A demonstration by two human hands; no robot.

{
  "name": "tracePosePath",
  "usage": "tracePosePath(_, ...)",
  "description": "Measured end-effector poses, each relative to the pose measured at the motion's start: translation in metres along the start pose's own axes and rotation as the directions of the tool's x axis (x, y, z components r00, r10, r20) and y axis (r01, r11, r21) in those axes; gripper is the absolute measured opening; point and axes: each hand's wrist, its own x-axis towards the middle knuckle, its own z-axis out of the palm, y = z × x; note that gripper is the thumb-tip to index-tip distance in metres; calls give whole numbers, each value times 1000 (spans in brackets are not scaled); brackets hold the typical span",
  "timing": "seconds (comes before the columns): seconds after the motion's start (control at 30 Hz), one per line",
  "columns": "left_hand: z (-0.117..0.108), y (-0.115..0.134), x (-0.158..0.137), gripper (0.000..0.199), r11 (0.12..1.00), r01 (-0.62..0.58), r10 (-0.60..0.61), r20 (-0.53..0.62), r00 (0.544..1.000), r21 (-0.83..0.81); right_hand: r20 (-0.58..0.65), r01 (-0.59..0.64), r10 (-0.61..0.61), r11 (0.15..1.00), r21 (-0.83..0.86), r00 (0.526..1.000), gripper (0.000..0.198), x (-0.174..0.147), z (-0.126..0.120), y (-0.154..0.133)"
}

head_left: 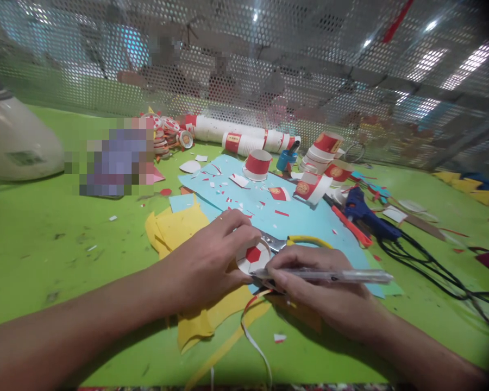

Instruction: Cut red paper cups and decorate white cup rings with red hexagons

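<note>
My left hand [224, 252] pinches the edge of a small round white paper disc [263, 256] with a red hexagon-like patch and thin dark lines. A clear-barrelled pen [334, 276] is gripped in my right hand [315, 282], its tip at the lower edge of the disc. Just behind the disc lie scissors [309, 239] with yellow handles, partly hidden by my right hand. Beneath my hands are yellow paper pieces [183, 222] and light blue sheets [313, 233]. A thin red-and-white paper strip [250, 339] curls down toward the table's front edge.
Red-and-white paper cups [257, 164], some cut, stand at the back. A blue glue gun [367, 214] with a black cord and a red-handled tool [352, 228] lie at right. A blue pot [286, 161] stands behind. A perforated metal screen [212, 60] borders the green table [85, 260].
</note>
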Motion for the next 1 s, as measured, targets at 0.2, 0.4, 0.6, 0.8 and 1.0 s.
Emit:
tracePosePath(0.2, -1, -1, -2, 22, 1000, -1, 1, -6, 1000, -15, -18, 19, -17, 997, 80, 1000, 12, -2, -2, 4)
tracePosePath(0.4, -2, -4, -4, 36, 996, 81, -80, 22, 997, -41, -305, 31, 56, 961, 273, 951, 26, -5, -12, 9)
tracePosePath(0.6, -3, -1, -3, 41, 993, 104, -102, 37, 994, -54, -367, 10, 38, 992, 127, 929, 26, 1, -13, 13)
tracePosePath(0.8, -6, 6, -1, 45, 986, 63, -58, 32, 998, -152, -223, 103, -88, 993, 58, 971, 16, 2, -8, 7)
tracePosePath(1.0, -9, 11, -3, 39, 982, -16, 18, 12, 1000, -187, -151, 15, 33, 952, 306, 988, 13, 3, -11, 6)
